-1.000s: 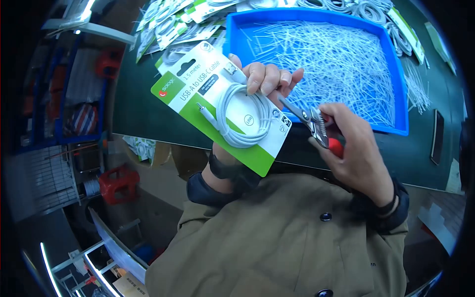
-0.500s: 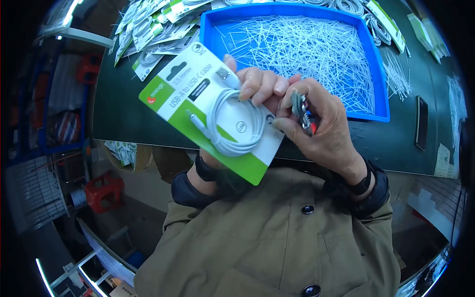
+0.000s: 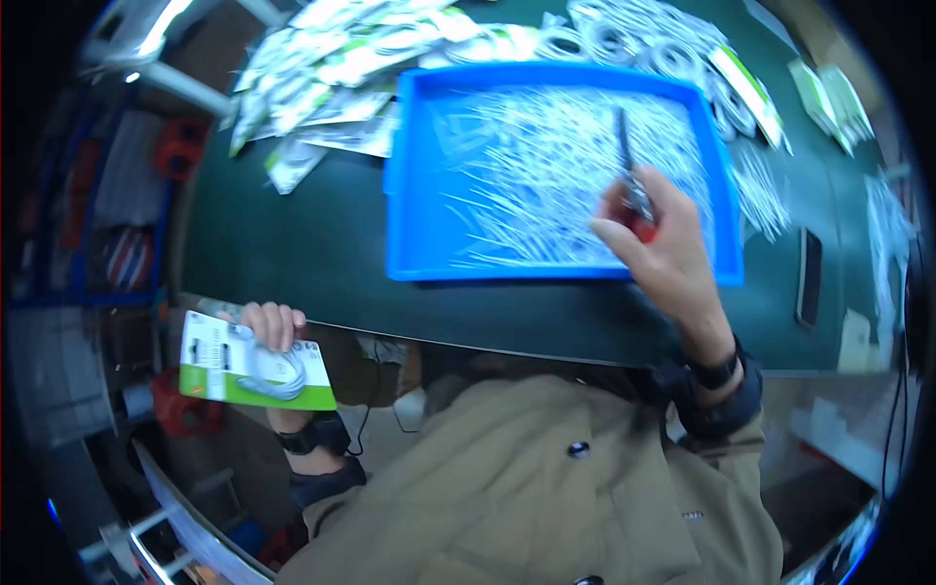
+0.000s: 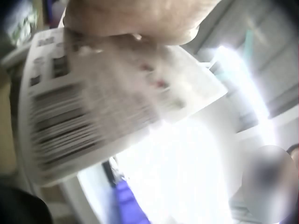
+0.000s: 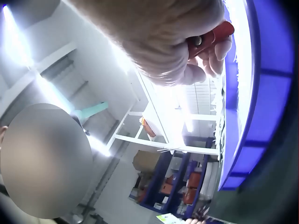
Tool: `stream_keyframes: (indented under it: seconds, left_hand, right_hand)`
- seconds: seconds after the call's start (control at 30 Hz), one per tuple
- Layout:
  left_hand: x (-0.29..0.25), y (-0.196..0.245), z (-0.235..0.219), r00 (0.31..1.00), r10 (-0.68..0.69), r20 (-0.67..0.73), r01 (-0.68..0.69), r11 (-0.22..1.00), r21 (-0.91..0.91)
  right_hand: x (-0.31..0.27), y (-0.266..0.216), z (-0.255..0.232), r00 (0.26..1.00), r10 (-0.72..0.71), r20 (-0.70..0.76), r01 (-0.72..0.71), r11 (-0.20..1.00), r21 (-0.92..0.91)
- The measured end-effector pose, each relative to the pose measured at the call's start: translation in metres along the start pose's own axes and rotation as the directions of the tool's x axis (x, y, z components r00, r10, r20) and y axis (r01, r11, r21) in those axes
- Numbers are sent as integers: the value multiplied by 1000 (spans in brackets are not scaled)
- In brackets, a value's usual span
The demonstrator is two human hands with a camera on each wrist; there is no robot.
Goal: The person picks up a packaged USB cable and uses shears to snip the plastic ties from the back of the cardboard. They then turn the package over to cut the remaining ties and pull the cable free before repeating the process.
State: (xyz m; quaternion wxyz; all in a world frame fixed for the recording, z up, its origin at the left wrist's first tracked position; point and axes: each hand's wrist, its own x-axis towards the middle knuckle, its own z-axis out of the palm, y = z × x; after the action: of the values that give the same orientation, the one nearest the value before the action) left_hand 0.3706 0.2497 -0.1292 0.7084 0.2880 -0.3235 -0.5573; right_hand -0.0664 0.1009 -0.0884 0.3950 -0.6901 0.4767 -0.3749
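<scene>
L hand (image 3: 271, 327) grips carded USB cable (image 3: 255, 365) off table edge; R hand (image 3: 665, 239) holds red-handled pliers (image 3: 636, 195) over blue tray (image 3: 564, 273).

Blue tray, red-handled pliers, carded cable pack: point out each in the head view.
Blue tray (image 3: 565, 270), head view: near wall.
Red-handled pliers (image 3: 637, 195), head view: metal part above the red grip.
Carded cable pack (image 3: 253, 364), head view: middle of the front.

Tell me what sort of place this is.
Probably a packing workshop: carded cables heaped on a green table, a blue tray of thin white strips beside them, and blue shelves stocked with goods.
</scene>
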Motion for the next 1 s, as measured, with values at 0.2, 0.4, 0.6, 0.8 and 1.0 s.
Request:
stream_keyframes:
  seconds: [0.2,0.4,0.6,0.8,1.0]
  left_hand:
    - [-48,31,-66,450,568,-689,-28,781,624]
    - [10,25,-55,685,574,-448,29,593,805]
    - [114,8,-22,956,292,27,-16,-38,999]
    - [188,-10,-41,973,4,231,-212,-389,897]
    - [184,3,-27,988,-141,-62,2,-388,922]
  right_hand:
    - [15,34,-20,988,0,-152,-18,993,-113]
    - [17,31,-17,993,21,-116,-8,993,114]
    - [14,38,-23,996,42,-74,-32,991,131]
    - [13,39,-25,996,79,-51,-74,992,101]
    - [13,40,-26,996,86,-38,-82,991,102]
